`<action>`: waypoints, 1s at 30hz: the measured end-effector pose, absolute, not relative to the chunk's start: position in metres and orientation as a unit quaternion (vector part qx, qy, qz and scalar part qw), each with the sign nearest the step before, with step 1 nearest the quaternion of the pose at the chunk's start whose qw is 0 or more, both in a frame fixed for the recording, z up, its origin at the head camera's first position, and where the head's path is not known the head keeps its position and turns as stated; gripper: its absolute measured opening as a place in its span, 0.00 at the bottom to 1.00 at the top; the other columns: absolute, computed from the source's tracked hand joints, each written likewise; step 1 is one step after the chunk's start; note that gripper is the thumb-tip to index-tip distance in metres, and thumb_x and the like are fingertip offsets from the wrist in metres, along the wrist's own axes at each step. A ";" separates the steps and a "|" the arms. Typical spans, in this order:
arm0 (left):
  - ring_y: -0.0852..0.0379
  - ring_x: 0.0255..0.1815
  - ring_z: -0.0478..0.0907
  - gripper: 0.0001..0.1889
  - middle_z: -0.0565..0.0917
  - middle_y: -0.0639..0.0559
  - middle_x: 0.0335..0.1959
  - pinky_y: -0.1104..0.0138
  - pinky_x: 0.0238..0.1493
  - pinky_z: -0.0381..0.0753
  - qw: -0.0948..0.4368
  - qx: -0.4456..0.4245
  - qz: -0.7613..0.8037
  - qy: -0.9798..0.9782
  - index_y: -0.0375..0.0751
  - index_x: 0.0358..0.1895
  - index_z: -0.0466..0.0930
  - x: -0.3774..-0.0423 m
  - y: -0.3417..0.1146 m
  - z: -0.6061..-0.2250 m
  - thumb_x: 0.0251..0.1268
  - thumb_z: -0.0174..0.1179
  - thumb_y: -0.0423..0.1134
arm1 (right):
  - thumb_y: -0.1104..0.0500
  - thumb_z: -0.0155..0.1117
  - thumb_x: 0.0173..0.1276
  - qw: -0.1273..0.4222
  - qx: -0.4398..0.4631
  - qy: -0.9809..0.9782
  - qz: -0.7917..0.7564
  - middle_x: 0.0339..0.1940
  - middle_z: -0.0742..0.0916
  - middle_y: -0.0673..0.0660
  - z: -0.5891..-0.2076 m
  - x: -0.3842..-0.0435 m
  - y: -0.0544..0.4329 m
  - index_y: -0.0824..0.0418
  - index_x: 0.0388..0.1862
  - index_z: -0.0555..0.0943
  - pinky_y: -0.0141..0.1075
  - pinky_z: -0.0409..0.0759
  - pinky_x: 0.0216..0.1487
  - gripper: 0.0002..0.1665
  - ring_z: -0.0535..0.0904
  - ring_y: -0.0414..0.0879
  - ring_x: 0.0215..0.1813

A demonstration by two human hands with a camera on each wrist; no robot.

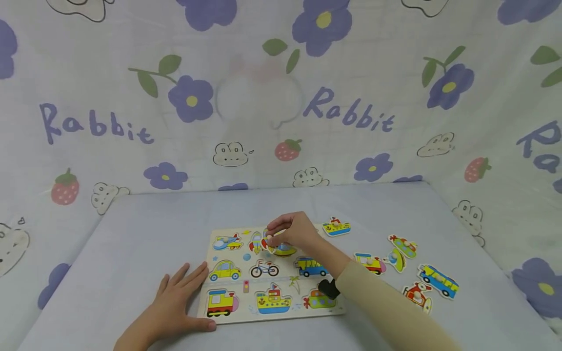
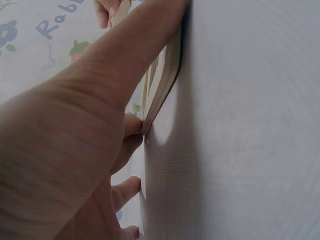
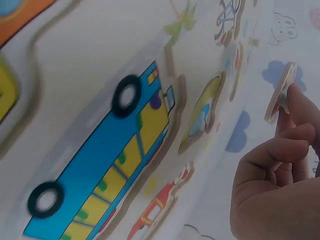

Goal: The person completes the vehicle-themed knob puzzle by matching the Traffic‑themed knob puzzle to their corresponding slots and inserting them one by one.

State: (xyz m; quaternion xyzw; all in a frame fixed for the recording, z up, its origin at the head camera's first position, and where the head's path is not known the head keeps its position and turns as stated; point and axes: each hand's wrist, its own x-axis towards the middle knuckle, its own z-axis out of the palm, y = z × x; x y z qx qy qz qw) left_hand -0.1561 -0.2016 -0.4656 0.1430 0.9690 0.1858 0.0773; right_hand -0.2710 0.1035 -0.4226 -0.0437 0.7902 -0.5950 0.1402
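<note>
My right hand pinches a small wooden rocket puzzle piece by its knob, above the upper row of the puzzle board. The piece overlaps the board's printed rocket and is close to the saucer picture. In the right wrist view the held piece is edge-on between thumb and fingers, off the board's surface. My left hand lies at the board's left side, fingers spread along that edge and thumb at the lower left corner.
To the right lie loose pieces: a boat, a submarine, a saucer, a train, a bus and a helicopter. A printed cloth hangs behind the table.
</note>
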 end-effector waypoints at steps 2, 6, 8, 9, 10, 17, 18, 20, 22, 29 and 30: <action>0.36 0.77 0.42 0.65 0.59 0.54 0.77 0.29 0.65 0.33 0.077 0.142 0.184 0.970 0.48 0.76 0.62 -0.156 -0.203 -0.466 0.27 0.69 0.78 | 0.66 0.80 0.51 0.149 -0.039 0.783 -0.603 0.34 0.89 0.54 -0.424 -0.274 0.096 0.60 0.38 0.87 0.38 0.75 0.30 0.15 0.83 0.47 0.32; 0.36 0.77 0.41 0.65 0.58 0.54 0.77 0.30 0.65 0.32 0.078 0.141 0.186 0.969 0.49 0.76 0.61 -0.157 -0.205 -0.467 0.27 0.69 0.78 | 0.68 0.79 0.52 0.161 -0.036 0.781 -0.603 0.34 0.89 0.55 -0.427 -0.277 0.084 0.62 0.39 0.86 0.37 0.76 0.29 0.15 0.84 0.47 0.32; 0.37 0.77 0.42 0.65 0.58 0.55 0.77 0.30 0.65 0.32 0.079 0.140 0.188 0.969 0.49 0.76 0.62 -0.157 -0.205 -0.467 0.27 0.68 0.78 | 0.69 0.78 0.52 0.163 -0.034 0.781 -0.602 0.33 0.89 0.55 -0.429 -0.278 0.079 0.63 0.40 0.86 0.37 0.75 0.27 0.15 0.83 0.46 0.30; 0.37 0.77 0.42 0.65 0.58 0.55 0.77 0.30 0.65 0.32 0.080 0.139 0.189 0.969 0.49 0.76 0.62 -0.157 -0.205 -0.467 0.26 0.68 0.79 | 0.69 0.78 0.52 0.164 -0.032 0.781 -0.602 0.33 0.89 0.55 -0.429 -0.278 0.077 0.64 0.40 0.86 0.36 0.74 0.26 0.15 0.83 0.46 0.30; 0.37 0.77 0.42 0.65 0.58 0.55 0.77 0.30 0.65 0.32 0.079 0.139 0.189 0.969 0.49 0.76 0.62 -0.157 -0.205 -0.467 0.26 0.68 0.79 | 0.70 0.78 0.52 0.164 -0.028 0.780 -0.603 0.32 0.89 0.56 -0.430 -0.279 0.076 0.64 0.40 0.86 0.36 0.74 0.26 0.15 0.82 0.45 0.29; 0.38 0.77 0.42 0.65 0.58 0.56 0.77 0.30 0.65 0.33 0.075 0.143 0.191 0.968 0.49 0.76 0.62 -0.157 -0.205 -0.467 0.26 0.68 0.79 | 0.70 0.78 0.51 0.164 0.013 0.782 -0.601 0.31 0.89 0.54 -0.433 -0.281 0.069 0.65 0.40 0.86 0.34 0.74 0.26 0.16 0.82 0.44 0.29; 0.38 0.77 0.42 0.65 0.58 0.56 0.77 0.30 0.65 0.33 0.074 0.142 0.190 0.968 0.50 0.76 0.62 -0.157 -0.205 -0.467 0.26 0.68 0.79 | 0.69 0.79 0.51 0.163 0.020 0.785 -0.598 0.31 0.89 0.54 -0.435 -0.282 0.068 0.64 0.40 0.86 0.33 0.74 0.26 0.16 0.82 0.43 0.29; 0.38 0.77 0.42 0.65 0.58 0.56 0.77 0.30 0.65 0.33 0.074 0.142 0.190 0.969 0.50 0.76 0.62 -0.157 -0.205 -0.467 0.26 0.68 0.79 | 0.68 0.79 0.50 0.159 0.029 0.791 -0.590 0.31 0.89 0.53 -0.437 -0.283 0.067 0.63 0.38 0.87 0.31 0.73 0.25 0.15 0.80 0.42 0.28; 0.38 0.77 0.41 0.65 0.58 0.57 0.77 0.30 0.65 0.33 0.074 0.142 0.190 0.969 0.50 0.76 0.62 -0.157 -0.205 -0.467 0.26 0.67 0.80 | 0.67 0.80 0.50 0.155 0.035 0.799 -0.580 0.30 0.89 0.52 -0.439 -0.284 0.065 0.61 0.37 0.87 0.30 0.73 0.24 0.14 0.79 0.42 0.27; 0.38 0.77 0.41 0.66 0.58 0.57 0.77 0.30 0.65 0.31 0.080 0.135 0.191 0.969 0.49 0.76 0.62 -0.157 -0.205 -0.467 0.25 0.66 0.81 | 0.65 0.81 0.50 0.151 0.054 0.801 -0.577 0.29 0.89 0.52 -0.444 -0.285 0.062 0.61 0.35 0.88 0.29 0.70 0.20 0.12 0.75 0.41 0.22; 0.38 0.77 0.41 0.66 0.58 0.56 0.77 0.30 0.65 0.32 0.080 0.134 0.192 0.969 0.49 0.76 0.62 -0.157 -0.205 -0.467 0.25 0.67 0.81 | 0.65 0.81 0.51 0.151 0.057 0.798 -0.581 0.29 0.89 0.52 -0.444 -0.285 0.062 0.61 0.35 0.88 0.29 0.69 0.19 0.12 0.74 0.41 0.21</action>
